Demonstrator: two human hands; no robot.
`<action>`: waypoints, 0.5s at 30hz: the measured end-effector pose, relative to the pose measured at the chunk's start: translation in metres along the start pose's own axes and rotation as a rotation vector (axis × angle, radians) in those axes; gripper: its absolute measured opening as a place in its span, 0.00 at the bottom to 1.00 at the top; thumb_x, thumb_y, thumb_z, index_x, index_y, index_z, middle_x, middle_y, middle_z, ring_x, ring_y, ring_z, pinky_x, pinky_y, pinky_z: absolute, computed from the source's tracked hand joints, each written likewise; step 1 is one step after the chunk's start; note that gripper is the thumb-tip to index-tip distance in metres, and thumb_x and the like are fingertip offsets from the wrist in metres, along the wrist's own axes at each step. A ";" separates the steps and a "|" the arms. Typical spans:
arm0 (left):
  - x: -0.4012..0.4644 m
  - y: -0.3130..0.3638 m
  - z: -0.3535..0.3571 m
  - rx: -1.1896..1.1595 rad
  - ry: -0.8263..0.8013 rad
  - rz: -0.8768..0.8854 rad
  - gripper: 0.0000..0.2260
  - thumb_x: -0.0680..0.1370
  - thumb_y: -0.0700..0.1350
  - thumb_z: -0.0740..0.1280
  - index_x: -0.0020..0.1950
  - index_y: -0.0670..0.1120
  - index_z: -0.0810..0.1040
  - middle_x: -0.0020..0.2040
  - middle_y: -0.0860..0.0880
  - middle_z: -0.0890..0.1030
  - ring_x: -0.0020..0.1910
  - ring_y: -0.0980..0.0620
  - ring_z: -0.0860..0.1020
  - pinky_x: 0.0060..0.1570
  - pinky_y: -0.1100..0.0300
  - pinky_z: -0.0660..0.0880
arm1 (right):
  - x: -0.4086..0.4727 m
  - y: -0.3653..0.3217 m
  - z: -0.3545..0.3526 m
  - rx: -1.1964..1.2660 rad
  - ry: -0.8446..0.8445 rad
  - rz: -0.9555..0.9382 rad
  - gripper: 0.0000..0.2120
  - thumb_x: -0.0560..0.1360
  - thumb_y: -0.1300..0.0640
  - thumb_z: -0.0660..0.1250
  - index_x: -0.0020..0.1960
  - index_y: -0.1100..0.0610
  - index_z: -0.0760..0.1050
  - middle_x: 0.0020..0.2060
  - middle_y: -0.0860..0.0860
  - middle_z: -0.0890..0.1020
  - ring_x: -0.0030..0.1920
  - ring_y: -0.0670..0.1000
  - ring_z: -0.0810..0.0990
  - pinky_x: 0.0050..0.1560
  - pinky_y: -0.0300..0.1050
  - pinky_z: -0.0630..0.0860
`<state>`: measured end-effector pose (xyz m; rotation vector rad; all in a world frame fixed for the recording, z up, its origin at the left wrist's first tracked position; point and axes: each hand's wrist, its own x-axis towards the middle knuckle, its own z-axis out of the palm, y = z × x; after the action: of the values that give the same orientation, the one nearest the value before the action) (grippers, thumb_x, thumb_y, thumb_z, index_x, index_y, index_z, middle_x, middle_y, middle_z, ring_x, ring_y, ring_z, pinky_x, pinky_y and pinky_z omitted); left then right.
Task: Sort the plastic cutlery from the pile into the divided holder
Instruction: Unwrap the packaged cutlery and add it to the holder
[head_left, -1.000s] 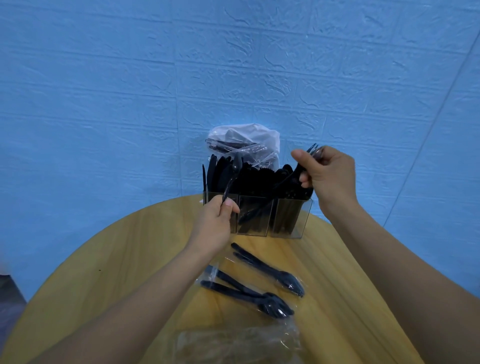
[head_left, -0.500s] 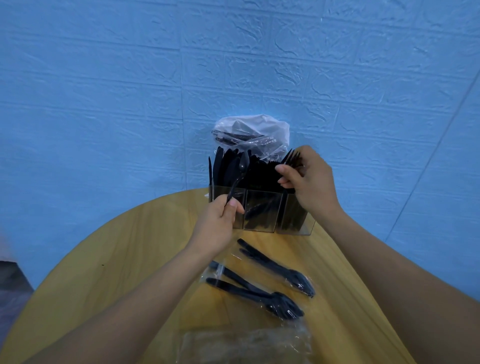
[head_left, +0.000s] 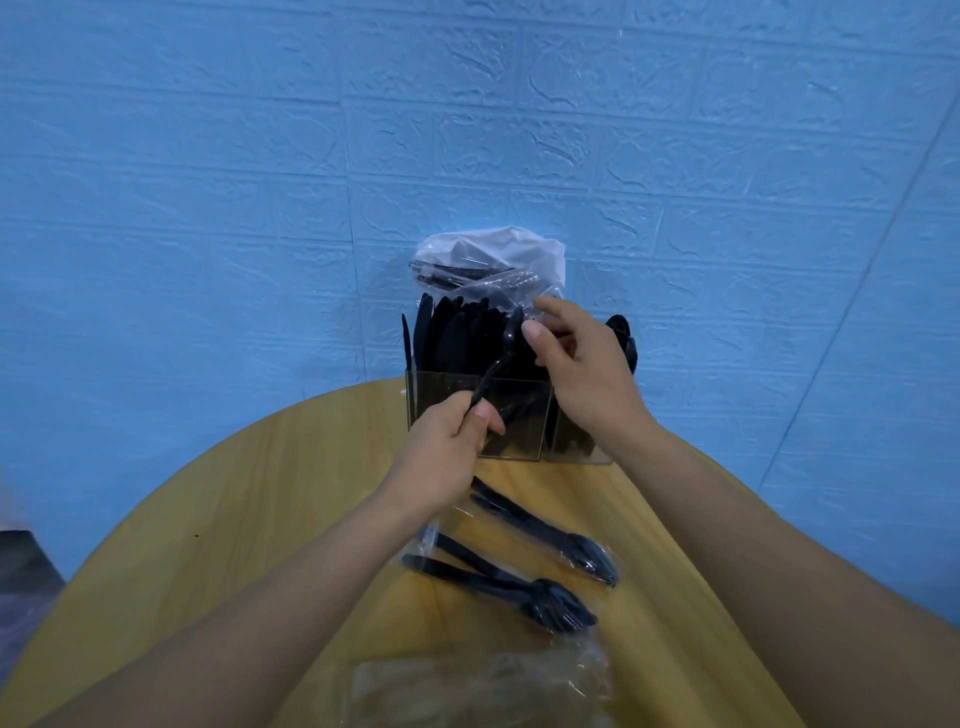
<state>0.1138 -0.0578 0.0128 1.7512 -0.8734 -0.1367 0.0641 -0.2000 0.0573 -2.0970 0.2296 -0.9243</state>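
Round wooden worktop (head_left: 218, 519) against a blue brick-textured wall (head_left: 260, 156). Left hand (head_left: 441, 457) pinches a black spoon (head_left: 498, 358) before the divided holder (head_left: 519, 421); right hand (head_left: 587, 374), fingers relaxed, holds nothing.

Left hand (head_left: 447, 447) pinches a black spoon (head_left: 501, 358) by its handle, bowl up, right in front of the clear divided holder (head_left: 514, 415). Right hand (head_left: 587, 374) hovers over the holder's packed cutlery, fingers loose. Two wrapped cutlery packs (head_left: 540, 540) lie on the wooden table (head_left: 234, 519).
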 end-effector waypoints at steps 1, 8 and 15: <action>-0.001 0.001 0.004 0.004 -0.038 0.005 0.14 0.83 0.45 0.54 0.41 0.49 0.74 0.31 0.53 0.68 0.31 0.56 0.67 0.35 0.62 0.65 | -0.003 -0.002 -0.003 0.112 -0.051 0.063 0.16 0.79 0.53 0.63 0.66 0.53 0.70 0.48 0.50 0.79 0.38 0.42 0.76 0.40 0.33 0.71; 0.004 0.013 0.035 0.200 -0.145 0.099 0.08 0.82 0.45 0.56 0.49 0.48 0.74 0.40 0.53 0.73 0.39 0.56 0.72 0.37 0.63 0.68 | -0.015 0.010 -0.047 0.441 0.060 0.204 0.04 0.76 0.63 0.67 0.45 0.56 0.73 0.30 0.51 0.74 0.24 0.43 0.69 0.28 0.36 0.67; 0.022 0.008 0.050 0.651 -0.024 0.352 0.18 0.80 0.44 0.61 0.70 0.47 0.67 0.65 0.51 0.67 0.63 0.53 0.67 0.60 0.62 0.66 | -0.009 0.028 -0.104 0.316 0.444 0.119 0.07 0.76 0.60 0.67 0.44 0.52 0.70 0.34 0.52 0.78 0.25 0.43 0.72 0.31 0.36 0.71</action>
<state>0.1006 -0.1113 0.0077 2.1477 -1.3281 0.4021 -0.0088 -0.2774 0.0737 -1.5570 0.4037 -1.2573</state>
